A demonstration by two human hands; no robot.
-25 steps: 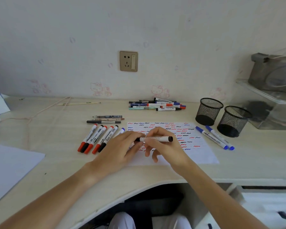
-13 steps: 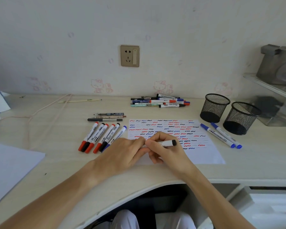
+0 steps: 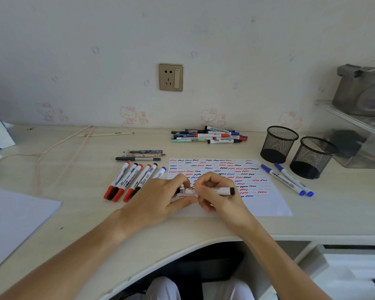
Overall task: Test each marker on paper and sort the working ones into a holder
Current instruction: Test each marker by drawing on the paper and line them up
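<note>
Since a moment ago the two hands have drawn slightly apart along the marker, so a short dark stretch of it now shows between them. The black-ended marker (image 3: 212, 190) lies level, lengthwise from left to right, held just above the near part of the paper (image 3: 266, 204). The right hand (image 3: 220, 192) curls its fingers over the white barrel, with the black end sticking out to the right. The left hand (image 3: 160, 197) pinches the marker's left end between thumb and forefinger; whether that end is a cap or the tip cannot be told.

The paper lies flat on the pale desk (image 3: 78, 213), covered with rows of short red, blue and black squiggles. Just to its left, a fanned row of markers (image 3: 129, 180) lies on the desk with red and black ends pointing toward the near edge; one blue-tipped marker in it is partly hidden by the left hand. Beyond that row lie three pens (image 3: 142, 155), side by side. At the far side, near the wall, sits a loose pile of markers and pens (image 3: 210, 136).

To the right of the paper two blue markers (image 3: 287, 179) lie side by side at a slant. Just beyond them stand two black mesh holders, the left holder (image 3: 278, 144) and the right holder (image 3: 312, 158), touching or nearly touching. A white sheet (image 3: 13, 219) lies at the near left. A wall socket (image 3: 171, 77) is set above the desk.
</note>
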